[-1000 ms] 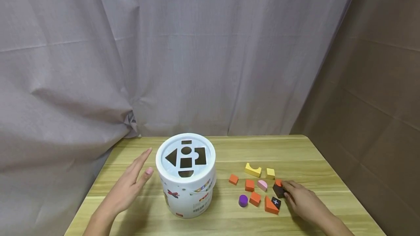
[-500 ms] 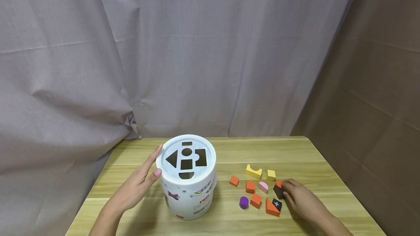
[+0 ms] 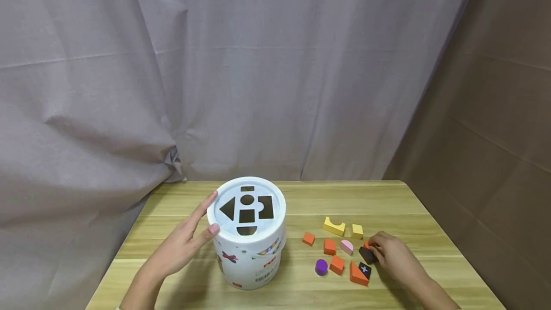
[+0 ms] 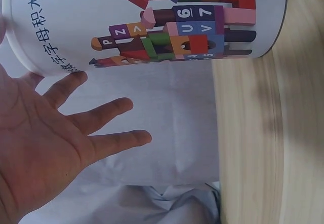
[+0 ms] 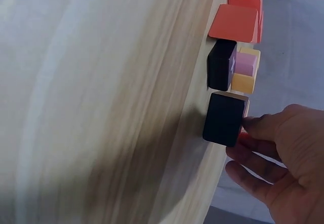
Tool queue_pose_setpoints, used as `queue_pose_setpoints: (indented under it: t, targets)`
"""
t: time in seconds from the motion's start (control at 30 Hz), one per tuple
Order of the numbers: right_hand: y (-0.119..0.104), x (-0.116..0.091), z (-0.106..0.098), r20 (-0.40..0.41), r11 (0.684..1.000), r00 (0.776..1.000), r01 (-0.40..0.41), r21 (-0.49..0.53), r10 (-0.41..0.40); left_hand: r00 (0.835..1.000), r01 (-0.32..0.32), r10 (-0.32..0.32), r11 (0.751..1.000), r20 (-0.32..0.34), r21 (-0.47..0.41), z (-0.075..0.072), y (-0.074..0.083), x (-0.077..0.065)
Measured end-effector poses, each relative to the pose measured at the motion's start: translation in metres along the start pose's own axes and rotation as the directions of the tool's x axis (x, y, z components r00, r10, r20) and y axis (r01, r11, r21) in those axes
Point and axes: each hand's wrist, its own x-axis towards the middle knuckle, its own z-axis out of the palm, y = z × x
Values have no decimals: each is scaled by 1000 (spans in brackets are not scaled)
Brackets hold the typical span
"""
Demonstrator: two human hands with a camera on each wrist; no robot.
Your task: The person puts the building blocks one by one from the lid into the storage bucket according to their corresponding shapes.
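A white bucket stands upright on the table, its lid cut with shaped holes. My left hand touches the rim with fingertips and thumb, fingers straight. In the left wrist view, its spread fingers lie beside the printed wall of the bucket. My right hand pinches a small orange block, mostly hidden by the fingers and a black block. That black block lies against the thumb. Beside it lies a second black block with a white plus sign.
Several blocks lie between bucket and right hand: a yellow arch, a yellow block, a pink half-round, a purple cylinder, an orange triangle and other orange pieces. A grey curtain hangs behind the wooden table.
My left hand has moved right, from beside the bucket to touching its rim. The black block at my right hand has tipped slightly as the fingers closed in near the orange block.
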Motion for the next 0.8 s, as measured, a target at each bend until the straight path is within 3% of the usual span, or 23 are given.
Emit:
queue_pose_setpoints:
  t: [0.17, 0.33, 0.47, 0.8]
  targets:
    - [2, 4, 2, 8, 1000, 1000, 30, -5, -30, 1000, -3, 3, 1000, -6, -1, 1, -1, 0]
    - [1, 7, 0, 69, 999, 997, 21, -36, -19, 1000, -11, 11, 1000, -9, -14, 1, -1, 0]
    - [2, 8, 0, 67, 999, 998, 10, -43, -7, 1000, -21, 20, 999, -16, -25, 1, -1, 0]
    - [6, 7, -6, 64, 997, 995, -76, -15, 77, 999, -33, 32, 999, -15, -25, 0, -2, 1]
